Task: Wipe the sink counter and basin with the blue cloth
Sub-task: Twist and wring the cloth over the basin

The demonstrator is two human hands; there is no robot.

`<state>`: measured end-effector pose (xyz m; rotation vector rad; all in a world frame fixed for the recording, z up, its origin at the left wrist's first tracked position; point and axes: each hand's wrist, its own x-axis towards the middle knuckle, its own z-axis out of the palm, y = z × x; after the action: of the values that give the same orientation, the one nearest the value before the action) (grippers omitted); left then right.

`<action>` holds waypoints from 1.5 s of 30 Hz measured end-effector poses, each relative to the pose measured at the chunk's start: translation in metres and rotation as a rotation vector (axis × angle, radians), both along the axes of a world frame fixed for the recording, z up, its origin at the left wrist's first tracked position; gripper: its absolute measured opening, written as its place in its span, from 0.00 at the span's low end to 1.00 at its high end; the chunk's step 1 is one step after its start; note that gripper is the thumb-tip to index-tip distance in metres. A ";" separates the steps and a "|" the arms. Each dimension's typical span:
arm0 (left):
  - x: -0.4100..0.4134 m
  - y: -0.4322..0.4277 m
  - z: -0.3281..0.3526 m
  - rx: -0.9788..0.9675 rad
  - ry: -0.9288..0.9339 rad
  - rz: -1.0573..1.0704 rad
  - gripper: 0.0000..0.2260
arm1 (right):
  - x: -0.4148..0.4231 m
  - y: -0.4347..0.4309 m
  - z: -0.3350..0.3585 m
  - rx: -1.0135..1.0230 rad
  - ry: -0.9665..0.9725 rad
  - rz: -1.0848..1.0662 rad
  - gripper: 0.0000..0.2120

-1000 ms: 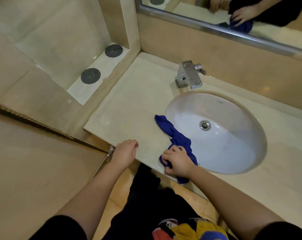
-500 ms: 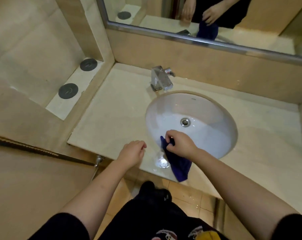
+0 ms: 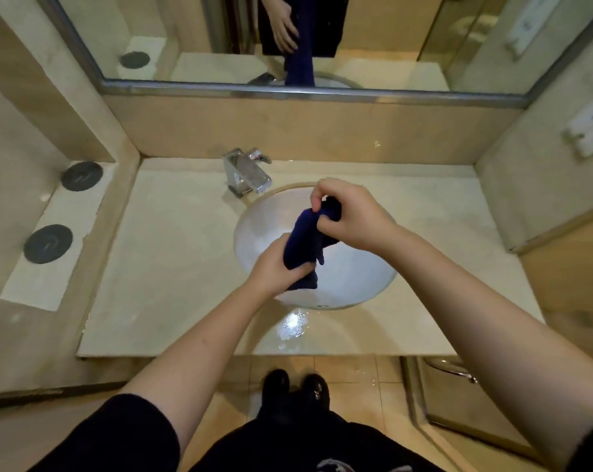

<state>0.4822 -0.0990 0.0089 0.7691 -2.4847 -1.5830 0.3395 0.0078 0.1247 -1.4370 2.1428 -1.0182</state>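
- Head view: the blue cloth (image 3: 304,242) is bunched into a thick roll and held in the air above the basin (image 3: 356,277), over its left half and clear of its surface.
- The right hand (image 3: 354,216) grips the cloth's upper end, fingers curled round it, over the back of the basin.
- The left hand (image 3: 275,267) grips the lower end, thumb and fingers wrapped round it, over the basin's near-left rim; a short tail of cloth hangs below this hand.
- The faucet (image 3: 248,175) stands on the counter (image 3: 172,267) just behind the basin's left edge.
- A shiny patch of water (image 3: 293,327) lies on the counter just in front of the basin.
- Well to the left of the basin, two dark round discs (image 3: 48,244) sit on a lower ledge.
- The mirror (image 3: 390,39) behind the basin reflects the hanging cloth and one hand.
- A wall socket (image 3: 591,131) is on the side wall, to the right of the basin.
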 end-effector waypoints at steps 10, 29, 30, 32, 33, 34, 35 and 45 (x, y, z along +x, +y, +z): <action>-0.036 -0.026 0.062 -0.025 0.029 -0.061 0.14 | -0.027 0.008 0.066 -0.230 -0.057 -0.217 0.11; -0.053 -0.059 0.151 0.340 0.346 -0.160 0.14 | -0.034 -0.004 0.022 0.024 -0.431 -0.060 0.54; -0.054 -0.059 0.154 0.332 0.357 -0.170 0.14 | -0.030 -0.009 0.024 -0.017 -0.455 -0.071 0.53; -0.057 -0.061 0.157 0.195 0.347 -0.164 0.14 | -0.023 -0.016 0.028 -0.103 -0.456 -0.148 0.44; -0.058 -0.063 0.158 0.085 0.329 -0.150 0.14 | -0.021 -0.019 0.028 -0.145 -0.453 -0.199 0.39; -0.059 -0.065 0.159 -0.034 0.310 -0.134 0.14 | -0.018 -0.021 0.029 -0.176 -0.449 -0.245 0.34; -0.060 -0.068 0.160 -0.157 0.300 -0.129 0.14 | -0.016 -0.023 0.028 -0.185 -0.441 -0.282 0.30; -0.062 -0.093 0.168 -1.539 0.341 -0.641 0.43 | -0.018 -0.030 0.011 -0.009 -0.314 -0.293 0.17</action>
<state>0.4199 -0.1919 0.1770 -0.4966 -2.6990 0.4531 0.3211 -0.0226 0.1358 -0.9068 2.1486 -1.2632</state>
